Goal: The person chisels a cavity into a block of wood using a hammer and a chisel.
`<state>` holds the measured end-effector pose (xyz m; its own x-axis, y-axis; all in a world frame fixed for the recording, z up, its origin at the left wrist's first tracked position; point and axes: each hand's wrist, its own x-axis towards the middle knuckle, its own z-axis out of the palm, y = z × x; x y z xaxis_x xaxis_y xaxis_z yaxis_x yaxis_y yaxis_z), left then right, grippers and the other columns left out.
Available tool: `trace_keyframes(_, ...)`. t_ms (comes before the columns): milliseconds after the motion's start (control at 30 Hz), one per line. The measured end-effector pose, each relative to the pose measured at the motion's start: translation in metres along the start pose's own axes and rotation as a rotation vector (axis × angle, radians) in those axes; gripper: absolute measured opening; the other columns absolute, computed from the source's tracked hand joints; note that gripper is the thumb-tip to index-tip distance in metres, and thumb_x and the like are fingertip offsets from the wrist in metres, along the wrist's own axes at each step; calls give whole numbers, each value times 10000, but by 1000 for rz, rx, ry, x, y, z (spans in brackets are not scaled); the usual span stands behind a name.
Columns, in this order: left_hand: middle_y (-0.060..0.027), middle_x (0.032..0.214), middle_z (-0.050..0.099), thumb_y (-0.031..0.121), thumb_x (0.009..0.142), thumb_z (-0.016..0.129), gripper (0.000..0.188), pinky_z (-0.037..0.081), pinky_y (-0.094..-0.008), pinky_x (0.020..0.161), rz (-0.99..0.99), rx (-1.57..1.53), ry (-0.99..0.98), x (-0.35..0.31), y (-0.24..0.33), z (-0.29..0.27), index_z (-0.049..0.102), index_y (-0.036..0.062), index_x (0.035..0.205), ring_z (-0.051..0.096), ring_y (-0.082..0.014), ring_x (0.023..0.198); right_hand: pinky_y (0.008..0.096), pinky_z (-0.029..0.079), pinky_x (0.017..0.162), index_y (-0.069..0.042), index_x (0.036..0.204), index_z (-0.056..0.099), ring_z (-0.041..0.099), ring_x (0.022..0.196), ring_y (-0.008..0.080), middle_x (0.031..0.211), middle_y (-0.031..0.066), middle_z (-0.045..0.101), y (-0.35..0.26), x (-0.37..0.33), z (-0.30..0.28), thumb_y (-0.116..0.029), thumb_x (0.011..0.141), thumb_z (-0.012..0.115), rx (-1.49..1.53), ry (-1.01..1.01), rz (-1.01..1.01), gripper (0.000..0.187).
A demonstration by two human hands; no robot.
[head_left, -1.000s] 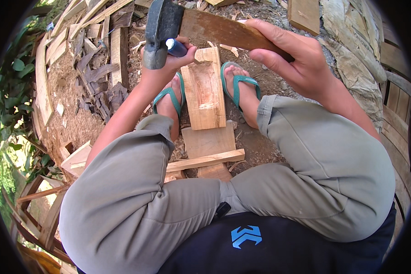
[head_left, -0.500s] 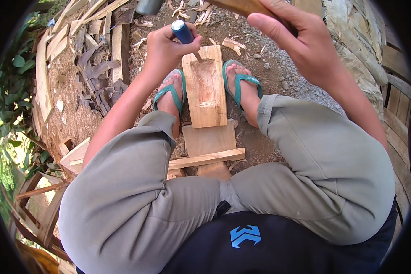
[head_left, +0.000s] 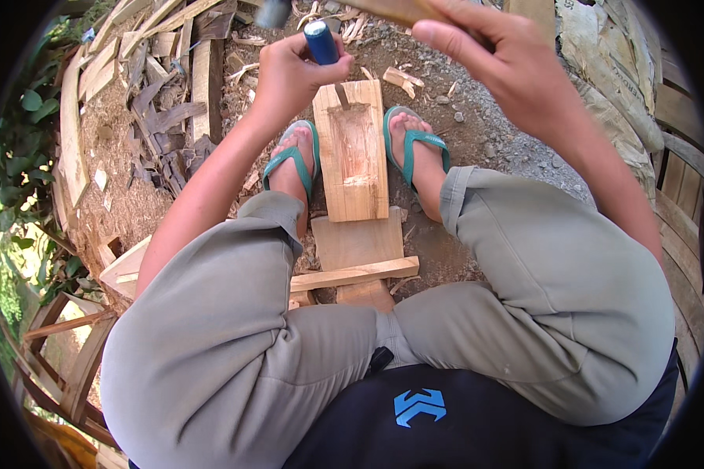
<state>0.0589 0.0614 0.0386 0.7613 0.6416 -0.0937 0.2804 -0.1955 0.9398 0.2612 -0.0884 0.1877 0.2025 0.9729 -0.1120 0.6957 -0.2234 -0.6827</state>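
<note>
Since a second ago, the steel-headed hammer with a brown wooden handle [head_left: 399, 9] has been shifted beyond the far end of the pale, rectangular wooden block [head_left: 357, 205], its head partly cut off from view. Its handle is grasped by the right hand [head_left: 516, 66], to the right of the block's far end. To the left of that end, a chisel with a blue cylindrical handle [head_left: 321, 47] is gripped in the left hand [head_left: 289, 82], its metal blade brought to the far end of the block's carved recess. The block is flanked by green thong sandals [head_left: 425, 138]; nearer than it, a thin wooden strip [head_left: 356, 274] is laid crosswise.
</note>
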Motion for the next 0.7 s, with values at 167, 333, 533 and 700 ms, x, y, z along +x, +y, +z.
trace_keyframes(167,-19,832,755,178,790,878,246,563,-242,702,26,-166,21,5,-23,4,752,51,959,689,-55,769,284,349,574,-28,1309,670,437,662,82,717,0,520,0,3,7,-410,1017,644,-14,-152,69,482)
trace_keyframes(333,-14,848,739,234,856,859,240,544,-253,728,-132,-36,-52,29,-19,-9,745,49,959,670,-82,754,268,389,585,-3,1166,657,485,674,68,742,-2,553,-3,15,-5,-302,1040,618,144,-174,231,327)
trace_keyframes(533,-19,849,734,180,861,849,197,541,-248,723,-124,-92,-158,2,-27,-9,741,31,929,671,-81,796,262,373,572,-17,1181,697,462,658,45,725,-41,524,-16,9,-22,-256,1053,602,299,-107,228,287)
trace_keyframes(700,-27,861,742,114,846,850,153,542,-237,727,-65,-74,26,-22,-13,-19,748,16,905,666,-75,788,265,386,593,2,1212,681,457,688,57,763,-23,560,0,0,-13,-245,1052,610,269,-129,68,302)
